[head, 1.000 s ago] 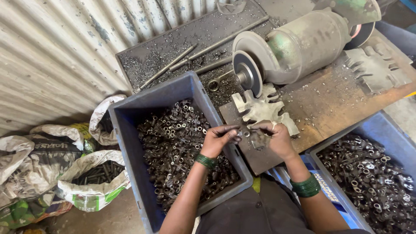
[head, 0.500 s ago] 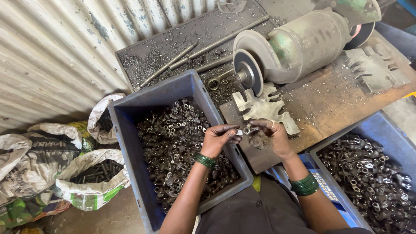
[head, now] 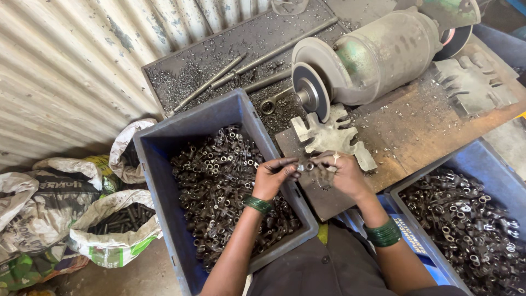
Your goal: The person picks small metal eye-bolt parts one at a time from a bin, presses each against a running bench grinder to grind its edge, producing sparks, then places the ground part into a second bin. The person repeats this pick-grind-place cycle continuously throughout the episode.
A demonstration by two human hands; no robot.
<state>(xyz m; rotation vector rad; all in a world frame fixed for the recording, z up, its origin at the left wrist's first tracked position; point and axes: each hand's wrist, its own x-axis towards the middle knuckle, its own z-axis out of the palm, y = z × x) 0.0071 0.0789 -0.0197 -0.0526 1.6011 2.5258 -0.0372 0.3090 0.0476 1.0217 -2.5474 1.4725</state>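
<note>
My left hand (head: 275, 176) and my right hand (head: 342, 174) meet over the right rim of a blue-grey plastic crate (head: 159, 151). Between their fingertips they pinch small dark metal tube pieces (head: 307, 165). The crate below my left hand is filled with several similar dark metal parts (head: 219, 186). Both wrists wear green bangles. Just beyond my hands stands a bench grinder (head: 361, 60) with its grey wheel (head: 309, 93) facing me, and a pale metal guard plate (head: 329, 137) lies under the wheel.
A second blue crate (head: 493, 164) of metal parts sits at the right. White sacks (head: 109, 225) with dark rods lie at the left by a corrugated metal wall (head: 60, 71). A dark tray (head: 219, 60) with long rods and filings is behind the crate. The grinder rests on a rusty plate (head: 416, 126).
My hands have stayed together at the crate's rim, with the fingers shifting slightly around the small parts. Nothing else has moved.
</note>
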